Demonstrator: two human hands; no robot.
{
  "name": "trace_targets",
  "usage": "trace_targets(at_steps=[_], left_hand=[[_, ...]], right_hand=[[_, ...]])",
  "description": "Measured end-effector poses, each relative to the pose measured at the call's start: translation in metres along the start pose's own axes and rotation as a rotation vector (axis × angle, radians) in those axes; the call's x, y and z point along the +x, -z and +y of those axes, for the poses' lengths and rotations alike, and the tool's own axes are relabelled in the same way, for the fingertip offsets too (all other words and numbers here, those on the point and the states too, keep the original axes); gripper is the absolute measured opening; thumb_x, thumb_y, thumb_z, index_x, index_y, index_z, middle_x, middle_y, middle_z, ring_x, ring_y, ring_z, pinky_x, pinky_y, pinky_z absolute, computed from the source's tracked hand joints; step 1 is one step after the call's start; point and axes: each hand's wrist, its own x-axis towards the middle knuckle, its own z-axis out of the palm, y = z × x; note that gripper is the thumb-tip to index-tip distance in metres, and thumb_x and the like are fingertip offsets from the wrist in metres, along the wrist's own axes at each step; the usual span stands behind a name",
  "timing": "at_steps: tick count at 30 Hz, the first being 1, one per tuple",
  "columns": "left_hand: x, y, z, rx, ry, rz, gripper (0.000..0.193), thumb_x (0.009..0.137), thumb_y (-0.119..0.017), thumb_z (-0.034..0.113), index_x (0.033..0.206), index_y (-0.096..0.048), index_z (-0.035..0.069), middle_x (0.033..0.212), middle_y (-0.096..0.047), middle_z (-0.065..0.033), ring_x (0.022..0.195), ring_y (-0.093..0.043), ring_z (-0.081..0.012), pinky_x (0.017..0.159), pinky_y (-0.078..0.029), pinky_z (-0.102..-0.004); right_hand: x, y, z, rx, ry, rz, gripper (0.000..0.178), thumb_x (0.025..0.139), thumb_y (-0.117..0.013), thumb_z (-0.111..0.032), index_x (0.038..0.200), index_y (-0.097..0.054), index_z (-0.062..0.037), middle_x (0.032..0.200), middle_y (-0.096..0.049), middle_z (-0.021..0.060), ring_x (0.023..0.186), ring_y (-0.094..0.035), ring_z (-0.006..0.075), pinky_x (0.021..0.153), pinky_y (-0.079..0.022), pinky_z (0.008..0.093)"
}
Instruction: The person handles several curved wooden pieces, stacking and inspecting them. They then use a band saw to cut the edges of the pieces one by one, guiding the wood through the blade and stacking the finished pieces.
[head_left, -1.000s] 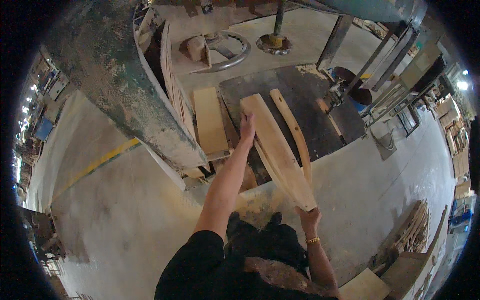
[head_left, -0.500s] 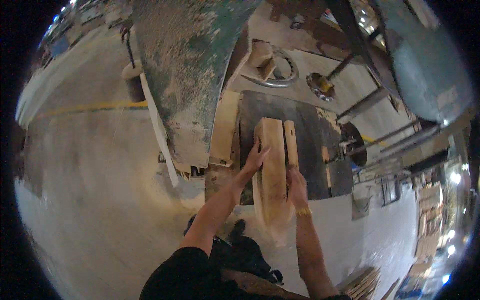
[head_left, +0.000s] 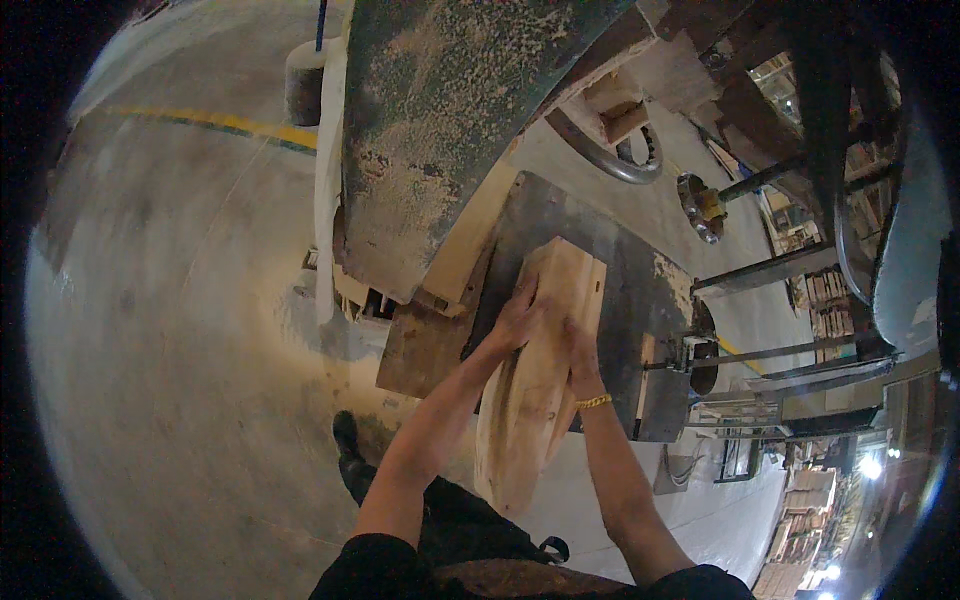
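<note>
A bundle of pale wooden pieces (head_left: 530, 420), long and stacked side by side, lies partly on a dark flat machine table (head_left: 625, 370), its near end jutting out over the table's front edge toward me. My left hand (head_left: 517, 315) is wrapped against the bundle's left side, fingers pressed on the wood. On the right side my right hand (head_left: 583, 355), with a yellow bracelet at the wrist, presses in near a narrow piece that has a small dark slot. Its fingertips are partly hidden by the wood.
A green, sawdust-covered machine panel (head_left: 430, 140) rises beyond the table on the left. A metal handwheel (head_left: 610, 160) sits behind. Metal bars (head_left: 780, 270) cross at the right. Stacked wood (head_left: 805, 500) stands farther right. Sawdust lies on the floor (head_left: 270, 330).
The narrow slotted piece, apart from the larger wood before, now sits against it. The bundle has tilted and shifted nearer to me. My view has turned.
</note>
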Motion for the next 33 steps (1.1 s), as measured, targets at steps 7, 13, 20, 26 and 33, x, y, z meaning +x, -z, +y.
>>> trace_targets(at_steps=[7,13,20,26,33], left_hand=[[-0.007,-0.026,0.007,-0.232,0.158,-0.142,0.075,0.089,-0.052,0.04,0.141,-0.02,-0.004,0.146,-0.024,-0.0216,0.136,-0.024,-0.0276,0.109,-0.022,-0.0315],[-0.012,0.006,0.027,-0.142,0.195,-0.05,0.079,0.085,-0.057,0.042,0.141,-0.023,-0.003,0.144,-0.031,-0.0201,0.133,-0.03,-0.0277,0.108,-0.024,-0.032],[-0.245,-0.01,0.045,-0.061,0.554,-0.036,0.078,0.078,-0.068,0.036,0.137,-0.032,-0.001,0.139,-0.037,-0.0214,0.128,-0.037,-0.0322,0.105,-0.031,-0.0383],[-0.351,-0.024,0.05,0.139,0.247,-0.089,0.083,0.072,-0.074,0.023,0.139,-0.029,0.003,0.147,-0.023,-0.0181,0.126,-0.04,-0.034,0.101,-0.038,-0.0389],[-0.347,-0.023,-0.011,-0.083,0.337,-0.065,0.078,0.067,-0.073,0.011,0.136,-0.037,0.011,0.139,-0.037,-0.0166,0.111,-0.052,-0.0354,0.09,-0.048,-0.0377]], right_hand=[[0.003,0.027,-0.008,0.052,-0.006,0.033,0.042,0.092,-0.053,-0.034,0.117,-0.054,-0.0003,0.106,-0.057,0.0046,0.097,-0.054,0.0166,0.085,-0.045,0.0312],[0.073,0.008,-0.033,0.304,-0.038,-0.319,0.047,0.094,-0.047,-0.036,0.128,-0.046,-0.0039,0.124,-0.054,0.0071,0.109,-0.055,0.0182,0.092,-0.046,0.0327],[0.12,0.096,0.005,0.347,0.035,-0.375,0.052,0.094,-0.042,-0.044,0.13,-0.045,-0.0055,0.126,-0.052,0.0085,0.112,-0.053,0.0203,0.097,-0.043,0.0343],[0.131,0.102,-0.016,-0.094,0.291,-0.287,0.058,0.093,-0.037,-0.051,0.133,-0.041,-0.0081,0.131,-0.047,0.0076,0.117,-0.049,0.0206,0.098,-0.042,0.0346],[0.12,0.076,-0.017,-0.033,0.205,-0.25,0.046,0.094,-0.043,-0.041,0.116,-0.054,-0.0021,0.112,-0.057,0.0043,0.101,-0.055,0.0157,0.089,-0.046,0.0336]])
